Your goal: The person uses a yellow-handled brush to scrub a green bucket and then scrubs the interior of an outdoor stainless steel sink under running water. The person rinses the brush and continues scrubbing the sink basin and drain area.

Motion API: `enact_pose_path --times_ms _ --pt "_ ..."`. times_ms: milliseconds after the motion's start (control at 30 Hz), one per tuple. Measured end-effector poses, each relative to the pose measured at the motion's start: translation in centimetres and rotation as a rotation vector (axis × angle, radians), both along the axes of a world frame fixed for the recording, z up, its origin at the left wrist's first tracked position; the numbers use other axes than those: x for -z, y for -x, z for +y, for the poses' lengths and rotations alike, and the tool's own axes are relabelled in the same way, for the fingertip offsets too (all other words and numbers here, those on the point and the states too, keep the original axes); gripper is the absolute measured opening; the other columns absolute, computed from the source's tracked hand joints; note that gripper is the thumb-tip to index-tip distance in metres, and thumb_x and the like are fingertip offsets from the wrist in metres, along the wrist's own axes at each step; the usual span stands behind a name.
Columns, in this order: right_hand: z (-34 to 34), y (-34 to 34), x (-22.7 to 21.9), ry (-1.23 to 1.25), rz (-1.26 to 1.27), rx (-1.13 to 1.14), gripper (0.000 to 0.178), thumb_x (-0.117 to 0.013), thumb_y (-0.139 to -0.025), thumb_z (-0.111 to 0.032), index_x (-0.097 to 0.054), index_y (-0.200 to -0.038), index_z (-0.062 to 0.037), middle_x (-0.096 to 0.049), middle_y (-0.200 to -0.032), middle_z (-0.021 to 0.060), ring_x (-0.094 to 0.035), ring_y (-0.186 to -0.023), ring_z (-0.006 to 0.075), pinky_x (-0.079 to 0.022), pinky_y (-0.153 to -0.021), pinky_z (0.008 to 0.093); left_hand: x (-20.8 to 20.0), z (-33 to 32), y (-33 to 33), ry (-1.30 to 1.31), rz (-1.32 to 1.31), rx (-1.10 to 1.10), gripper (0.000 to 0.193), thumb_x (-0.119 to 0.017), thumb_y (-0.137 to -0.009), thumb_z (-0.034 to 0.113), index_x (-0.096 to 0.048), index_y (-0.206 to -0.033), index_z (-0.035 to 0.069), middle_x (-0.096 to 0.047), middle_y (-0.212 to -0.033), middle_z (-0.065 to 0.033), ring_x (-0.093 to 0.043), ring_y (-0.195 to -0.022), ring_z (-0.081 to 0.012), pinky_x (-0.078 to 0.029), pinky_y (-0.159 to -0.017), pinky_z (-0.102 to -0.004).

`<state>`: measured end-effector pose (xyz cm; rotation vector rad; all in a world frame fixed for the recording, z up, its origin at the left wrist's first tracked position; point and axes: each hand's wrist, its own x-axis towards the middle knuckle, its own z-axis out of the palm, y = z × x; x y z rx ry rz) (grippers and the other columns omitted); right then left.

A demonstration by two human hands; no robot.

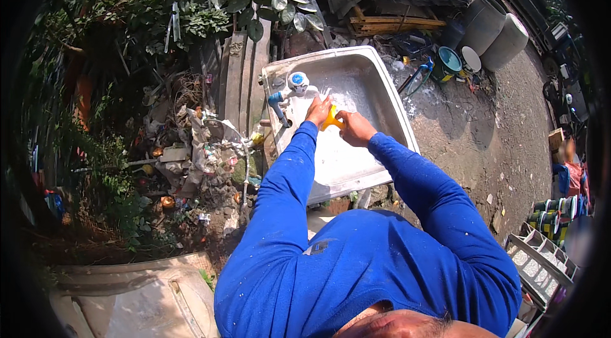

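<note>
Both of my hands are together over a pale, rectangular sink (pixel 396 109) with white residue. Between them is a flat yellow piece (pixel 332 119), perhaps plastic; its exact kind I cannot make out. Curled fingers of my right hand (pixel 356 128) grip its right side. My left hand (pixel 317 111) closes on its left side, its fingers partly hidden. A white tap (pixel 298 81) with a blue top stands just beyond my left hand, and a whitish streak, possibly water, shows by those fingertips. Left of the tap, a blue bent pipe (pixel 277 106) rises from the sink's ledge.
Litter and rubble (pixel 203 153) lie left of the sink, beside wooden planks (pixel 245 77). Beyond its right side are a dark green bucket (pixel 448 62) and large grey drums (pixel 487 26) on rough ground. A ladder-like metal frame (pixel 541 261) lies at the lower right.
</note>
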<state>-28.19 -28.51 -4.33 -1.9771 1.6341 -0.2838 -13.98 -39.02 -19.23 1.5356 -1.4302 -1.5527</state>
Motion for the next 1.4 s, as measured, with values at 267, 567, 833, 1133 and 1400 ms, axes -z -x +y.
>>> enact_pose_path --times_ms 267,567,833,1133,1400 --pt "-0.7 -1.9 -2.9 -0.003 -0.109 -0.121 0.044 -0.068 -0.078 -0.002 -0.064 -0.122 0.0018 -0.073 -0.101 0.0275 -0.071 -0.097 0.0430 -0.056 -0.085 0.0464 1.6 -3.0 -4.8 -0.319 0.619 -0.139 0.031 -0.056 -0.106 0.039 -0.067 -0.104 0.010 -0.068 -0.090 -0.0057 -0.066 -0.079 -0.0199 -0.055 -0.072 -0.0366" --pt "0.0 0.0 -2.4 -0.180 -0.323 -0.074 0.045 -0.066 -0.085 0.001 -0.060 -0.129 0.0061 -0.073 -0.104 0.0212 -0.069 -0.093 0.0238 -0.055 -0.087 0.0354 3.7 -2.7 -6.3 -0.284 0.881 -0.263 0.006 -0.062 -0.099 0.010 -0.066 -0.103 0.008 -0.069 -0.091 -0.0078 -0.070 -0.082 -0.0227 -0.059 -0.071 -0.0383" --pt "0.3 0.5 -1.3 -0.126 -0.368 0.015 0.046 -0.066 -0.086 -0.004 -0.060 -0.131 0.0062 -0.073 -0.106 0.0219 -0.069 -0.093 0.0233 -0.054 -0.084 0.0354 0.2 -0.6 -5.5 -0.173 0.817 -0.417 0.019 -0.059 -0.100 0.016 -0.065 -0.114 0.004 -0.069 -0.104 -0.0096 -0.071 -0.092 -0.0239 -0.059 -0.082 -0.0370" --pt "-1.0 -0.9 0.5 0.005 -0.290 0.166 0.043 -0.067 -0.084 -0.011 -0.064 -0.124 0.0059 -0.072 -0.100 0.0276 -0.071 -0.091 0.0368 -0.055 -0.085 0.0420 -2.6 0.4 -5.3 -0.265 1.173 -0.424 0.059 -0.040 -0.110 0.052 -0.052 -0.145 0.007 -0.062 -0.139 -0.0088 -0.063 -0.122 -0.0266 -0.052 -0.100 -0.0386" --pt "0.0 -0.9 0.4 0.028 -0.242 0.106 0.041 -0.066 -0.083 -0.007 -0.063 -0.121 0.0067 -0.072 -0.098 0.0291 -0.073 -0.091 0.0390 -0.057 -0.082 0.0431 -2.9 0.3 -6.2 -0.327 1.194 -0.319 0.078 -0.027 -0.105 0.068 -0.039 -0.159 0.012 -0.046 -0.157 -0.0136 -0.047 -0.142 -0.0318 -0.034 -0.119 -0.0530"
